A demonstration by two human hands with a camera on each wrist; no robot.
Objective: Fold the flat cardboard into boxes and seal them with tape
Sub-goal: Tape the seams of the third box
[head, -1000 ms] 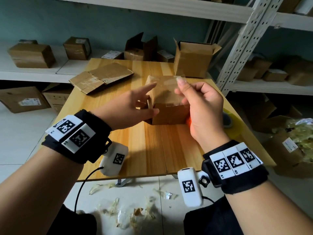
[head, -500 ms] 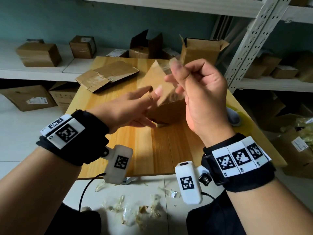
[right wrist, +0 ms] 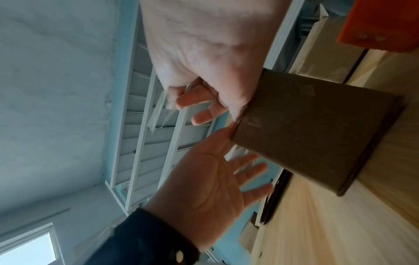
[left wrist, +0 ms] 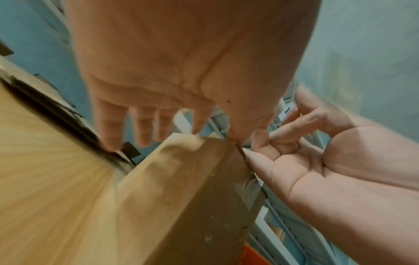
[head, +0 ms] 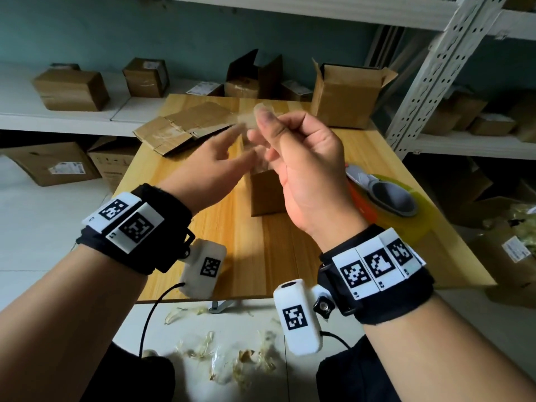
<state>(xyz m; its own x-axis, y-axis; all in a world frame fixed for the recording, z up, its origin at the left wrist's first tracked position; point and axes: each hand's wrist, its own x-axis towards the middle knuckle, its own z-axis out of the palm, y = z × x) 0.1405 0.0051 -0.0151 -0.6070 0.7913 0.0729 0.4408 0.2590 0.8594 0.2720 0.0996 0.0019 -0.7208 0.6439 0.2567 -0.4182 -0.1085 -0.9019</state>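
The worktop carries an open box at its far right corner, flat cardboard at its far left, and a tape roll against its right edge. Near the middle stands the small box I am sealing, partly hidden behind my hands. My left hand hovers over it, fingers spread and straight, holding nothing. My right hand is raised beside it, thumb and fingers pinched together on a clear tape strip.
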